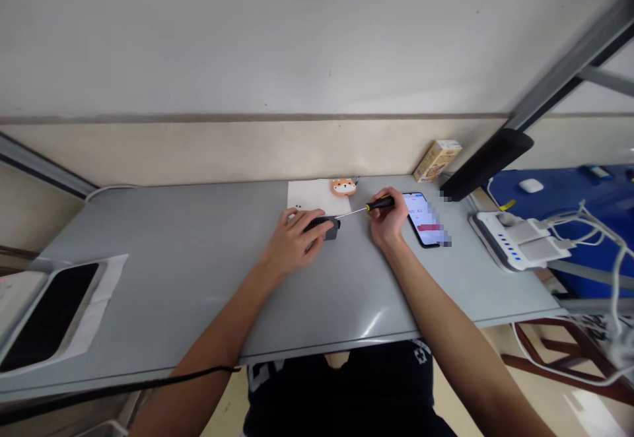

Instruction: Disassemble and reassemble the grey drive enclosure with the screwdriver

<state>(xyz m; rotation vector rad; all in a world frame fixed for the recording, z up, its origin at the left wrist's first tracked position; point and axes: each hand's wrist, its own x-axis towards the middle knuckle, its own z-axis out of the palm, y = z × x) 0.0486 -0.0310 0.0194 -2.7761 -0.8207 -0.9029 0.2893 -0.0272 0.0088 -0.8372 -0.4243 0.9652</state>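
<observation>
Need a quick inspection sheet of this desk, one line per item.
surface: grey desk, sheen near the front edge.
job's things: dark ribbed device; screwdriver with yellow-and-black handle, its tip at the device; white paper sheet with two small dark specks, too small to identify.
clutter: smartphone, screen lit; orange dog-face ornament; cardboard box.
hands: left hand grips the device; right hand grips the screwdriver.
cables: white cables from a white power strip; black cord across the left forearm.
surroundings: blue surface at right.
</observation>
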